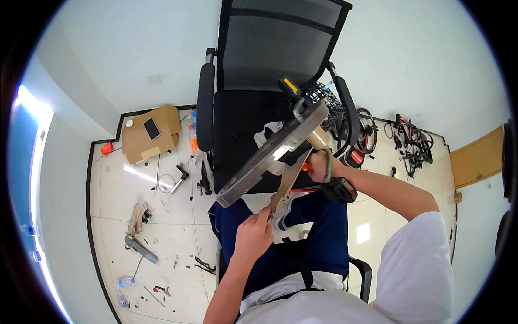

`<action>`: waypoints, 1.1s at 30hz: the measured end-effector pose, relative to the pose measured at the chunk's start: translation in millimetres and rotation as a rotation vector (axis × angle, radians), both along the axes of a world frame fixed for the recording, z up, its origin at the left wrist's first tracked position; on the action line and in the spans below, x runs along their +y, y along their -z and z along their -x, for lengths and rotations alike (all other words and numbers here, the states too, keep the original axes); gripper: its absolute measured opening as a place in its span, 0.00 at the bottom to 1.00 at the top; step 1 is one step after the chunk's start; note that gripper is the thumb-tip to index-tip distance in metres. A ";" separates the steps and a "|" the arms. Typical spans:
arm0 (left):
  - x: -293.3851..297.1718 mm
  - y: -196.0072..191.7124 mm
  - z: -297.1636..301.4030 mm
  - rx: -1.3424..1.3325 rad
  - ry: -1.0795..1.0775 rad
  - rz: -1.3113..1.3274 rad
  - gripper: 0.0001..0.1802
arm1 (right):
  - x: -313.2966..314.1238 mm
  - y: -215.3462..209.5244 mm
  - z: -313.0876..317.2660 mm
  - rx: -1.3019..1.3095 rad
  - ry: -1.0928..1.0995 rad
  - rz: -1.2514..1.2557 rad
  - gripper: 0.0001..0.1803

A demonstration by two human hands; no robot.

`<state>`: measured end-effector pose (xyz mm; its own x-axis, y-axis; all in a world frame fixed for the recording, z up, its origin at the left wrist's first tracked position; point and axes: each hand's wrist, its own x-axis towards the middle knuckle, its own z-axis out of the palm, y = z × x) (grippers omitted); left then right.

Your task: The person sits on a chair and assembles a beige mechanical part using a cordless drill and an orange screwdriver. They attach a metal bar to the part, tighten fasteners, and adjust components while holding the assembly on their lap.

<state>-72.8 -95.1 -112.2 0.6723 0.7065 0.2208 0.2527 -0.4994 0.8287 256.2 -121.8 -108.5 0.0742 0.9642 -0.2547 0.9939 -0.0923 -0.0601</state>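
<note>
A bicycle frame section with a long grey chain guard lies tilted across my lap and the chair in front. My left hand is closed, its fingers pinching the lower end of a flat beige frame stay. Under the bottom bracket shell, my right hand is closed around a small orange-red handle; the tool's other end is hidden. Beside that wrist a crank arm runs down to a black pedal. A second pedal with a yellow reflector sits at the top.
A black mesh office chair stands ahead, with a black basket on its seat. On the left floor are a cardboard box bearing a phone, a grey-beige bike part and scattered small parts. Wheels and bike parts lie right.
</note>
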 end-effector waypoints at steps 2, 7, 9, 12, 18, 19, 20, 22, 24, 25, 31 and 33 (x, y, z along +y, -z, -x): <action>0.4 0.8 0.4 -0.014 -0.009 -0.019 0.15 | 6.6 -20.1 15.3 0.151 0.292 -0.013 0.16; 0.3 -1.4 -0.1 0.023 -0.007 -0.034 0.14 | 7.1 -19.8 -12.9 0.397 0.848 0.103 0.24; -0.3 -2.3 0.5 0.011 -0.012 -0.023 0.14 | 4.4 -15.7 -17.6 0.239 0.841 0.109 0.27; 0.0 1.4 0.1 0.030 -0.017 -0.009 0.14 | -10.4 -1.6 -15.8 0.196 0.680 0.036 0.31; 0.8 0.6 2.1 -0.012 -0.063 0.017 0.13 | -21.0 -6.2 0.0 0.296 0.527 -0.098 0.18; 0.7 0.7 1.6 -0.008 -0.065 0.014 0.13 | -23.9 -7.8 0.8 0.288 0.480 -0.124 0.16; 1.1 0.6 1.5 -0.014 -0.066 0.008 0.13 | -25.6 -10.0 1.9 0.282 0.432 -0.151 0.15; -0.1 1.1 -0.1 -0.027 -0.063 0.005 0.13 | -30.3 -12.0 -1.3 0.288 0.205 -0.210 0.11; -0.1 0.0 -0.8 -0.024 -0.056 -0.001 0.13 | -28.1 1.2 -11.2 0.258 0.005 -0.294 0.11; 0.1 -0.1 -0.7 -0.022 -0.054 -0.002 0.13 | -24.8 -3.3 -8.9 0.276 0.022 -0.278 0.09; -0.4 -0.9 -0.3 -0.024 -0.045 0.034 0.13 | 4.8 -0.1 -6.6 0.467 0.182 0.041 0.17; 0.2 -1.8 0.1 -0.013 -0.042 0.033 0.13 | 7.2 -5.2 3.7 0.403 0.232 0.054 0.19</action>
